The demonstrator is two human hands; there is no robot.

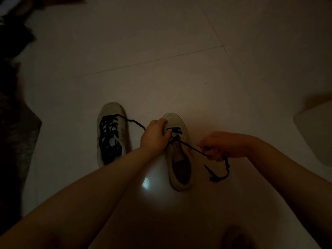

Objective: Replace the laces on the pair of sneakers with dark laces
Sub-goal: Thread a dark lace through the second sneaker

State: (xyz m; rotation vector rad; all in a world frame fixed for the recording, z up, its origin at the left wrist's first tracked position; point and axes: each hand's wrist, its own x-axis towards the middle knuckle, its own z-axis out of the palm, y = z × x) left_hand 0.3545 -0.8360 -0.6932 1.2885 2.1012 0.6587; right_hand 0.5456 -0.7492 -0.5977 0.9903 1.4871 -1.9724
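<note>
**Lacing the second sneaker in dim light**

Here, you are looking down at a pale tiled floor [179, 51] in very low light. Two light-coloured sneakers sit side by side, toes pointing away from you. The left sneaker [107, 133] already carries a dark lace across its eyelets, with one loose end trailing right toward your left hand. The right sneaker [177, 155] has dark lacing only near the toe (its opening is still bare). Your left hand [154, 135] rests on that shoe's toe area, its grip curled around the upper beside the first crossings. Your right hand [221, 146] is just right of the shoe, its grip clamped on the dark lace [190, 147], which runs taut from the eyelets; the remainder dangles below your fist in a loop.
</note>
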